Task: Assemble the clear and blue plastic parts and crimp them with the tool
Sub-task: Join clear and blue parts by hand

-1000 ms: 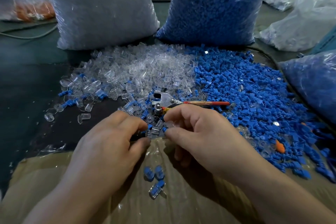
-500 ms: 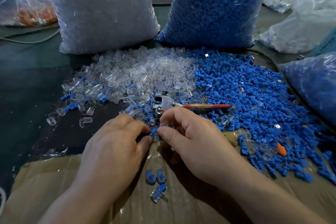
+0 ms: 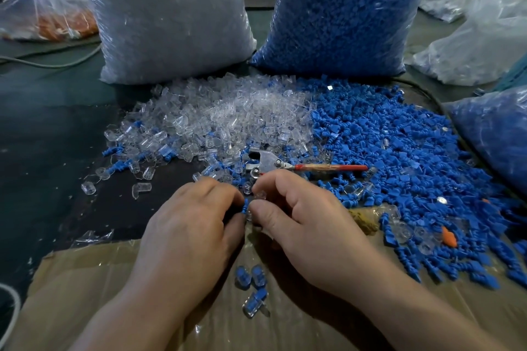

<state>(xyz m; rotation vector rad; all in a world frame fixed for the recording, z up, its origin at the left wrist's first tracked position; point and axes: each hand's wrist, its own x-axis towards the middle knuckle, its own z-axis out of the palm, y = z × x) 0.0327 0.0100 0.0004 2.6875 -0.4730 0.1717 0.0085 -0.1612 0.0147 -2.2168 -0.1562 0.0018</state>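
Up close at a dark bench (image 3: 57, 137), the left hand (image 3: 194, 225) has its grip clamped on a small blue ribbed plastic plug (image 3: 244, 205), just beside a small clear plastic cap (image 3: 260, 196) pinched in the right hand (image 3: 308, 225). A red-handled metal crimping tool (image 3: 273, 164) lies just beyond the fingers.

- crimp tool (image 3: 268, 164): silver head, red handle
- clear parts pile (image 3: 222, 114), behind tool: colourless, transparent
- blue parts pile (image 3: 399, 145), right of tool: blue
- held blue part (image 3: 245, 205), held clear part (image 3: 260, 196), just in front of tool: blue; transparent
- assembled pieces (image 3: 251, 279), in front of tool: clear shell, blue core
- clear-parts bag (image 3: 171, 17), behind tool: grey-white, white label, dark print
- blue-parts bag (image 3: 342, 8), behind tool: blue
- cardboard (image 3: 85, 293), in front of tool: tan
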